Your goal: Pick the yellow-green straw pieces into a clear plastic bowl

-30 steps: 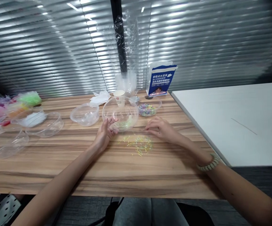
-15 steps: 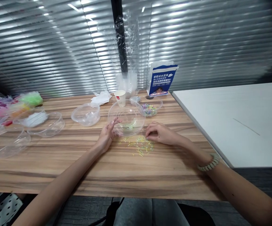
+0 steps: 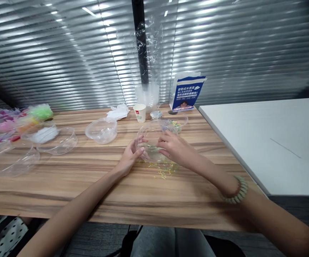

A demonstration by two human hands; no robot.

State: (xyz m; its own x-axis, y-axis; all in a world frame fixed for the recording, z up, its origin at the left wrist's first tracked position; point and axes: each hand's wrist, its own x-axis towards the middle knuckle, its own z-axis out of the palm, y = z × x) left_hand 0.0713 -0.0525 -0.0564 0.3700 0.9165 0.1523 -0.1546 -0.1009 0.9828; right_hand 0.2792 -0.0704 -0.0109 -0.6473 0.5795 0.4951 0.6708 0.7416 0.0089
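My left hand (image 3: 131, 153) grips the left side of a clear round plastic bowl (image 3: 154, 157), thumb on the near side and fingers around the rim. The bowl is tilted a little, and a few small pale green pieces show in its bottom. My right hand (image 3: 174, 148) is over the bowl with its fingers drawn together; what they hold, if anything, is too small to make out. Loose yellow and green little sticks (image 3: 163, 175) lie on the table just in front of the bowl. Partly hidden behind it, another clear bowl (image 3: 185, 121) contains multicoloured pieces.
A paper cup (image 3: 139, 113), a small round container (image 3: 156, 115) and a blue-and-white bag (image 3: 188, 93) stand at the back. Leftward are white tissues (image 3: 118, 111), a clear bowl (image 3: 102, 131), more clear containers (image 3: 63, 142) and colourful bagged material (image 3: 40, 112). A white table (image 3: 263, 142) adjoins on the right.
My left hand has taken hold of the clear bowl, which has shifted right and nearer, over part of the loose sticks. My right hand has risen from the sticks to the bowl.
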